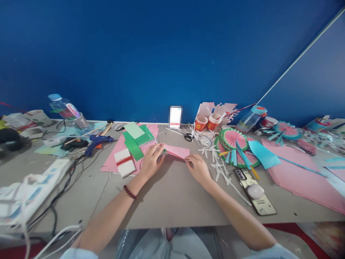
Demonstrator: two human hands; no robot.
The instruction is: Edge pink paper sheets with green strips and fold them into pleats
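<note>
A folded pink paper strip (178, 151) with a green edge at its left end is stretched between my two hands over the grey table. My left hand (153, 159) has its index finger and thumb at the strip's green end, closed around it; the other fingers lie outstretched. At the opposite end, my right hand (198, 168) pinches the strip's lower right corner between thumb and fingers. Left of my left hand are green paper sheets (138, 138) on larger pink paper, and a white pad with a red band (124, 162).
To the right stand pleated pink-and-green paper fans (234, 140), white paper strips (217, 163), red cups (201, 123) and a phone (256, 201). Black scissors (188, 137) lie behind my hands. A blue glue gun (97, 142), bottle (67, 110) and power strip (37, 190) are left.
</note>
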